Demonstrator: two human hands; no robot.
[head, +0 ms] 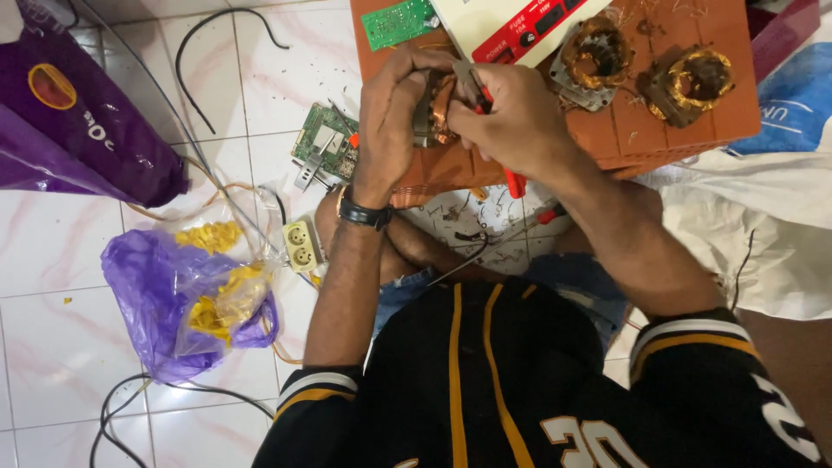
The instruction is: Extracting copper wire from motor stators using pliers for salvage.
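A: Starting at the left, what lies on the tiled floor?

B: A purple bag, then a purple plastic bag of yellow bits, a cream socket and a green circuit board.

A: And the hands?

B: The left hand is clamped around a copper-wound coil, steadying it over the orange crate. The right hand is closed on red-handled pliers, jaws at the windings, probably to pull the wire.

A: Anything crowding them?

B: Two more coils sit to the right, and a white device lies just beyond the hands
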